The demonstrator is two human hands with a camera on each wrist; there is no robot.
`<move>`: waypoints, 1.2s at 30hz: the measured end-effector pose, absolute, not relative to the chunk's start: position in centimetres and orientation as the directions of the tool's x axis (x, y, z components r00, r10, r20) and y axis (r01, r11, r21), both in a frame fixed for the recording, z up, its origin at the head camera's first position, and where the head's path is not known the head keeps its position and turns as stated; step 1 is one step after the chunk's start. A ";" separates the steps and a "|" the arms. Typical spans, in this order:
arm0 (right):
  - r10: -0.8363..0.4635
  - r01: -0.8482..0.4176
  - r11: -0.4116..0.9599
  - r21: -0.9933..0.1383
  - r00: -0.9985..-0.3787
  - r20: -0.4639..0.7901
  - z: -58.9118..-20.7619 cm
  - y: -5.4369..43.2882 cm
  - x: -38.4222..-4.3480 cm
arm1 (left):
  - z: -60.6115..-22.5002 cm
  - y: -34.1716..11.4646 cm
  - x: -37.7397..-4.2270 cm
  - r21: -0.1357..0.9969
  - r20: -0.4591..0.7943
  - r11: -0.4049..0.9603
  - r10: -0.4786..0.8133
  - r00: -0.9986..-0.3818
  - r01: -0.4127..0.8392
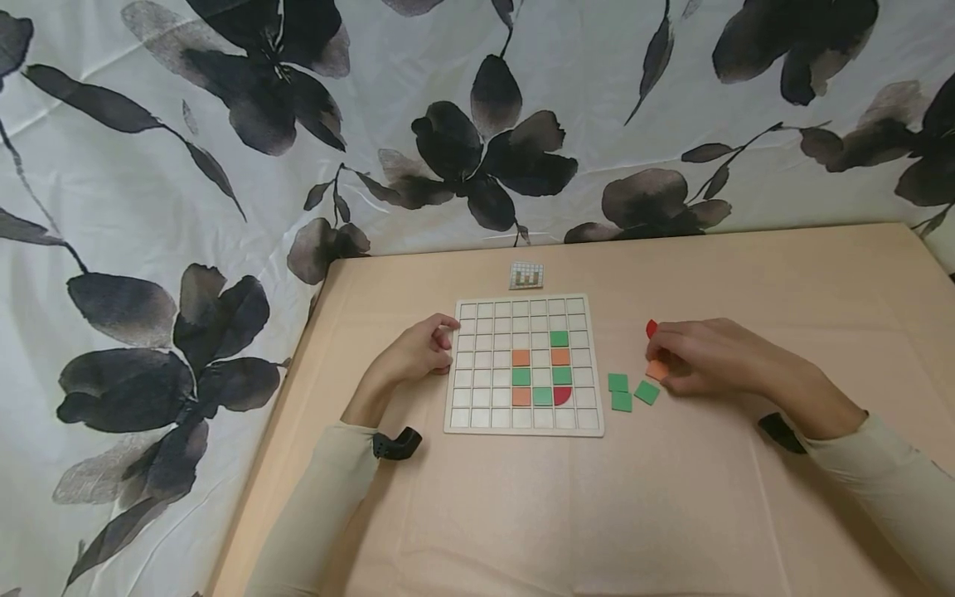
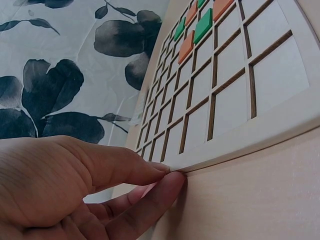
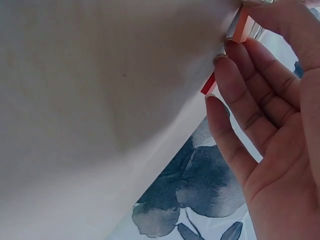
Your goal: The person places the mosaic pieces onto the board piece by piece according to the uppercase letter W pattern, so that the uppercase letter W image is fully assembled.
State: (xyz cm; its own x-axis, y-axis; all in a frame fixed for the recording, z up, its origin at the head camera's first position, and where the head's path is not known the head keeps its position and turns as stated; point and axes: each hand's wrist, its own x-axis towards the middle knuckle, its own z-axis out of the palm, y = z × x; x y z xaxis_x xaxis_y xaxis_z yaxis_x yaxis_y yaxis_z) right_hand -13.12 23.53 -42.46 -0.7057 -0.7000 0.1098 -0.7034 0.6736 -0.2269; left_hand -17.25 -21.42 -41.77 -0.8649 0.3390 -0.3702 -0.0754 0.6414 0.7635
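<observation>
A white grid board (image 1: 482,348) lies on the table, with several orange and green square tiles and one red rounded piece (image 1: 562,395) set in its cells. My left hand (image 1: 414,352) holds the board's left edge, thumb on the rim and a finger against the side in the left wrist view. Right of the board, my right hand (image 1: 716,356) pinches an orange tile (image 3: 241,27) between thumb and fingers. Another red piece (image 1: 652,328) shows by the fingertips of that hand. Green tiles (image 1: 618,382) lie between the board and my right hand.
A small patterned card or tile (image 1: 526,275) lies behind the board. The wooden table (image 1: 522,514) ends at the back and left, where a white cloth (image 1: 418,50) with dark flowers hangs. Each wrist wears a black device (image 1: 397,444).
</observation>
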 end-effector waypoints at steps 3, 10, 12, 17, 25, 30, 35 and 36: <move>-0.701 -0.710 0.667 -0.226 -0.700 0.134 -42.3 23.4 -13.3 | -41.7 -21.4 -17.3 0.761 -0.371 0.645 0.337 -0.865 -0.076; -0.704 -0.698 0.674 -0.243 -0.706 0.074 -41.7 23.0 -14.0 | -41.7 -21.5 -17.3 0.765 -0.366 0.640 0.347 -0.864 -0.067; -0.702 -0.692 0.676 -0.255 -0.709 0.062 -41.5 22.9 -14.2 | -41.7 -21.5 -17.3 0.766 -0.368 0.639 0.345 -0.864 -0.071; -0.705 -0.691 0.665 -0.283 -0.706 0.066 -41.1 22.2 -14.7 | -41.8 -21.5 -17.3 0.758 -0.371 0.648 0.342 -0.863 -0.069; -0.711 -0.679 0.666 -0.307 -0.703 0.013 -40.5 20.3 -15.8 | -41.8 -21.5 -17.2 0.752 -0.370 0.656 0.342 -0.864 -0.063; -0.719 -0.679 0.664 -0.315 -0.695 -0.018 -40.1 18.7 -16.3 | -41.8 -21.6 -17.2 0.758 -0.376 0.648 0.343 -0.861 -0.073; -0.744 -0.700 0.636 -0.324 -0.668 -0.018 -39.9 17.2 -16.9 | -41.7 -21.5 -17.1 0.762 -0.382 0.642 0.337 -0.861 -0.087; -0.748 -0.704 0.631 -0.327 -0.663 -0.016 -39.9 16.9 -17.0 | -41.7 -21.5 -17.1 0.762 -0.382 0.641 0.334 -0.862 -0.089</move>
State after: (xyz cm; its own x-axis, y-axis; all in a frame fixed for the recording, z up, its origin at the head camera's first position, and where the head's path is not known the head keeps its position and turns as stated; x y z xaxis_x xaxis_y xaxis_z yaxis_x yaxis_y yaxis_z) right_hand -17.02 16.94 -39.95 -0.6630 -0.7484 -0.0156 -0.7041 0.6306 -0.3266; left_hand -17.13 -21.53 -41.73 -0.8616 0.3343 -0.3820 -0.0892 0.6411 0.7623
